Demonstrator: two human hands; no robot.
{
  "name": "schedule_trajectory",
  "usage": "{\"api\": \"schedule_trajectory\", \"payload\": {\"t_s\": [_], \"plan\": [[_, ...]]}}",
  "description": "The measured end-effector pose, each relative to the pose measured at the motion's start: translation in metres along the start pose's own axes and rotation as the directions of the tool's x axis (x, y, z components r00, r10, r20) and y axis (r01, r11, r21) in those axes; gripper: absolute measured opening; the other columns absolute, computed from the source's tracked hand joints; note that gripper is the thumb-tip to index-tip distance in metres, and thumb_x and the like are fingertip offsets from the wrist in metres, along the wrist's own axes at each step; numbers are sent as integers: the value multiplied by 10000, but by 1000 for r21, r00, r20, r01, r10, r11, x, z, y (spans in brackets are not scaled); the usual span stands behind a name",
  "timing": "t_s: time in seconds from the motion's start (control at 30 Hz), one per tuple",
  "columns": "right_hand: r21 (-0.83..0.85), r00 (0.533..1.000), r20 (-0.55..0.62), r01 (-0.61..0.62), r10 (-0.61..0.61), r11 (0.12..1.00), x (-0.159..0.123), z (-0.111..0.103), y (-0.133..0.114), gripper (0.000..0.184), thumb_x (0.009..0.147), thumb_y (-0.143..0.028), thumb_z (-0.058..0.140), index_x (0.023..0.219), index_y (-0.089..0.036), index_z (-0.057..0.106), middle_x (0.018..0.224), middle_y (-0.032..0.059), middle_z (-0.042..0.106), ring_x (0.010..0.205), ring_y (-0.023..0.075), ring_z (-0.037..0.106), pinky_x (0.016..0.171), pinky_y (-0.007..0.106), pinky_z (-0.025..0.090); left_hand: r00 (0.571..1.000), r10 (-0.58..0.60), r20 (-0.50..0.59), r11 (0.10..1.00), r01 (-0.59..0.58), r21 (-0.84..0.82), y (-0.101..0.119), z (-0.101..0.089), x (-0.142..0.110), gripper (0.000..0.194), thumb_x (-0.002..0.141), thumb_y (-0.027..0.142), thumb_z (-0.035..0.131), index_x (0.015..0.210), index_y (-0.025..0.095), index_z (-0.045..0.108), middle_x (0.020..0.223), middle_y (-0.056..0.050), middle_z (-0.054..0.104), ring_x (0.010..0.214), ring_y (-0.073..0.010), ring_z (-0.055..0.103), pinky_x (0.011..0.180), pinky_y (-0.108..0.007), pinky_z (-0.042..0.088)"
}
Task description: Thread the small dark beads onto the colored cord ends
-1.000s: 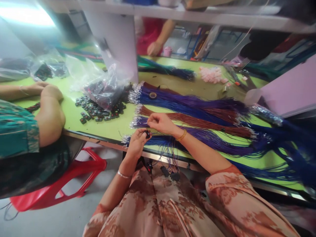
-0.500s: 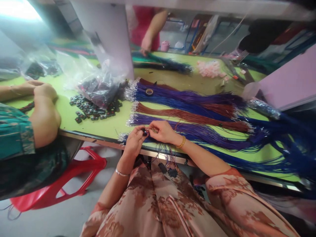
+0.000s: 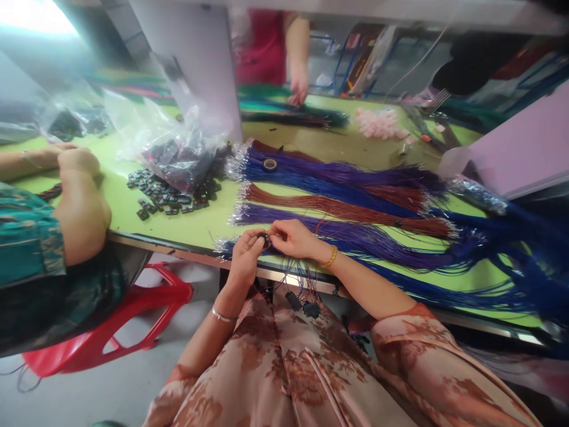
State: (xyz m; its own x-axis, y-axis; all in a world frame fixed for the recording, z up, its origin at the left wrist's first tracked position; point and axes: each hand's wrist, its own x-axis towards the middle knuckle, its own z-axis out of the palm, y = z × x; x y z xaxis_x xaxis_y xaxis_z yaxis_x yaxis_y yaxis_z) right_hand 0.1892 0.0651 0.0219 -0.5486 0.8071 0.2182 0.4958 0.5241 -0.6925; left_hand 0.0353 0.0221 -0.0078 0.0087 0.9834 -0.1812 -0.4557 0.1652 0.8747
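Note:
My left hand [image 3: 246,249] pinches a small black plastic connector [image 3: 265,239] over the table's front edge. Fingers of my right hand [image 3: 291,238] are closed at the connector's right side on what looks like a thin wire; its tip is hidden. Just beyond my hands lie a purple wire bundle [image 3: 280,218] and a brown wire bundle [image 3: 320,206], their silvery terminal ends to the left. A blue wire bundle [image 3: 226,248] runs partly under my hands. Below them, wired black connectors [image 3: 311,309] hang over the edge on thin wires.
Left of the wires, loose black connectors [image 3: 171,201] lie by a clear plastic bag [image 3: 178,157] of more. A tape roll [image 3: 269,165] rests on the far bundles. A co-worker's arm [image 3: 82,196] is at left, above a red stool [image 3: 146,320]; another person's hand [image 3: 299,89] works across the table.
My hands stay together at the connector, which has shifted slightly and turned a little. Across the table, the other person's hand has moved right along the green wires.

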Motion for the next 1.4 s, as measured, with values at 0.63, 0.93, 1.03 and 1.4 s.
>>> {"api": "schedule_trajectory", "payload": {"t_s": [0.63, 0.93, 1.03, 1.4], "plan": [[-89, 990, 61, -119, 125, 989, 23, -42, 14, 183, 831, -324, 595, 781, -154, 641, 716, 14, 652, 608, 105, 499, 593, 232, 313, 613, 296, 732, 399, -776, 488, -21, 41, -77, 372, 891, 94, 438, 1228, 196, 560, 1154, -131, 646, 1072, -227, 612, 934, -381, 508], [90, 992, 44, -122, 118, 988, 32, 8, -3, 116, 788, -179, 574, 898, -160, 604, 695, -18, 623, 608, 101, 513, 603, 219, 342, 199, -82, 977, 156, -965, 209, -51, 49, -83, 259, 937, 200, 423, 1150, 138, 557, 1058, -143, 662, 977, -199, 628, 859, -328, 524], [233, 996, 17, -84, 82, 969, 29, 21, -10, 81, 818, -228, 556, 837, -160, 596, 667, -28, 589, 598, 93, 489, 591, 214, 346, 143, 68, 987, 143, -981, 132, -47, 40, -82, 269, 928, 288, 488, 1138, 151, 585, 1152, -141, 659, 1071, -217, 607, 905, -332, 496], [448, 982, 3, -170, 188, 878, 22, 44, -2, 163, 812, -316, 577, 786, -157, 598, 669, -17, 588, 585, 95, 463, 575, 219, 363, 824, 559, 96, 3, -118, 993, 93, -135, 79, 313, 833, 138, 435, 1059, 143, 651, 1177, -164, 620, 1105, -309, 535, 997, -461, 356]]}}
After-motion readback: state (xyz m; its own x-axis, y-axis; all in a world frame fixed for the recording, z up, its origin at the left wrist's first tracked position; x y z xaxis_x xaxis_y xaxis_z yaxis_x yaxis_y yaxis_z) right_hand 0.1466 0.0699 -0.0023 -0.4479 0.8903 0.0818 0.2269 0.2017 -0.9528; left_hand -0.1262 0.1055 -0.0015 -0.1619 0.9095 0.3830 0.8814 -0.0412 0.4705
